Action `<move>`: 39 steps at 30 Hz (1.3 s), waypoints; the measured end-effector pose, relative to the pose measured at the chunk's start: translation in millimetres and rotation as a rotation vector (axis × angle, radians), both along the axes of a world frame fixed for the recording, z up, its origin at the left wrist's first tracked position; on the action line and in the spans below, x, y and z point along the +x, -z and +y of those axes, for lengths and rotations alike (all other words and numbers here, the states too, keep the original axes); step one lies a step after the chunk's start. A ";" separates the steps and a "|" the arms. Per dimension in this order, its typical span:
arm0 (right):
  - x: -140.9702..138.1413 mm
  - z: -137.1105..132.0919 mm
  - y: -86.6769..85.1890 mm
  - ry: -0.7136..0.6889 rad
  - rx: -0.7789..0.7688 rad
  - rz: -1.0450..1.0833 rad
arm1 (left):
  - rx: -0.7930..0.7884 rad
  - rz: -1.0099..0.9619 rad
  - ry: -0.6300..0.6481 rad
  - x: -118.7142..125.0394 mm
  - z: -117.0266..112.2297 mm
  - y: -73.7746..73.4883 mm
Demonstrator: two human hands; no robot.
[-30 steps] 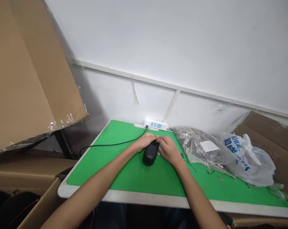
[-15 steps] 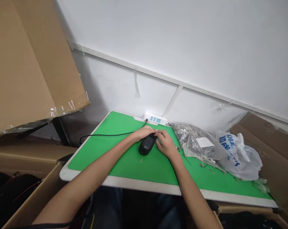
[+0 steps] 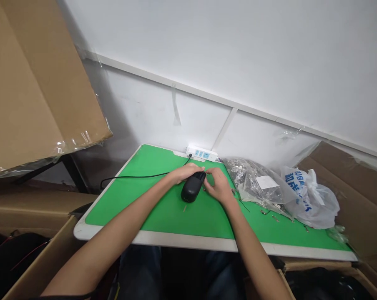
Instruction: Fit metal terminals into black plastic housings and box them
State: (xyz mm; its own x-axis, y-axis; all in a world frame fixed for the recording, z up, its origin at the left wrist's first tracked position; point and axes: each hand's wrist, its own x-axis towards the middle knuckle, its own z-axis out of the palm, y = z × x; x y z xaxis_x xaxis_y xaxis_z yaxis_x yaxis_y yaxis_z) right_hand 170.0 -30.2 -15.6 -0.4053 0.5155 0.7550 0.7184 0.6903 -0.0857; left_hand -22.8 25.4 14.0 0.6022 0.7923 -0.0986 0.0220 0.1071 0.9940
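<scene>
A black oval device (image 3: 192,187) lies on the green mat (image 3: 163,208) in the middle of the table. My left hand (image 3: 184,172) rests curled over its far end, fingers closed on it. Just to its right, my right hand (image 3: 219,186) is pinched together, fingertips by the device's far end; what it pinches is too small to make out. A black cable (image 3: 138,177) runs from the device's area left across the mat.
A white power strip (image 3: 202,153) sits at the mat's back edge. Clear bags of small metal parts (image 3: 254,181) and a white plastic bag (image 3: 310,198) lie at the right, with loose metal bits (image 3: 266,213) nearby. Cardboard panels (image 3: 35,83) stand left and right.
The view has shifted slightly; both hands stay at the black device, with the right fingertips moving a little nearer its far end.
</scene>
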 end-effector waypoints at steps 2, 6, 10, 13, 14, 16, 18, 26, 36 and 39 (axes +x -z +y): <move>-0.4 0.0 -0.1 -0.004 0.001 0.008 | -0.002 -0.007 0.007 -0.5 -0.4 -0.8; -1.2 -0.4 -1.0 -0.031 -0.014 0.007 | -0.027 -0.012 0.022 -0.5 0.2 -0.1; -1.0 -0.9 -1.0 -0.032 -0.033 0.030 | -0.065 0.037 -0.005 0.3 2.4 3.1; -0.2 -0.4 -0.4 -0.029 -0.057 0.051 | -0.069 0.044 0.002 0.8 3.7 4.2; 0.0 -0.2 -0.2 -0.031 -0.065 0.055 | -0.067 0.041 0.008 0.8 3.8 4.0; 0.4 0.0 -0.2 -0.038 -0.070 0.061 | -0.061 0.044 0.029 0.5 3.3 2.6; 0.3 -0.3 -0.8 -0.045 -0.066 0.063 | -0.042 0.055 0.033 -0.1 2.3 0.7; -5.8 -1.7 0.1 -0.038 -0.070 0.059 | 0.056 0.099 -0.013 -2.3 0.0 -4.6; -6.7 -2.5 6.9 0.011 -0.048 0.054 | 0.121 0.070 -0.057 2.7 -3.2 -4.3; -6.1 -4.1 6.6 0.019 -0.043 0.036 | 0.129 0.063 -0.056 4.4 -5.4 -5.9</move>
State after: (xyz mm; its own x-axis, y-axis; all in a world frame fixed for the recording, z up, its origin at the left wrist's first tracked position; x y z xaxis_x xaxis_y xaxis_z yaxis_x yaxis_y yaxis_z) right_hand 163.9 -34.3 -22.2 -0.3679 0.5552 0.7459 0.7273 0.6716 -0.1411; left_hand -18.5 20.0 19.8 0.5529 0.8327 -0.0304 0.0822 -0.0182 0.9965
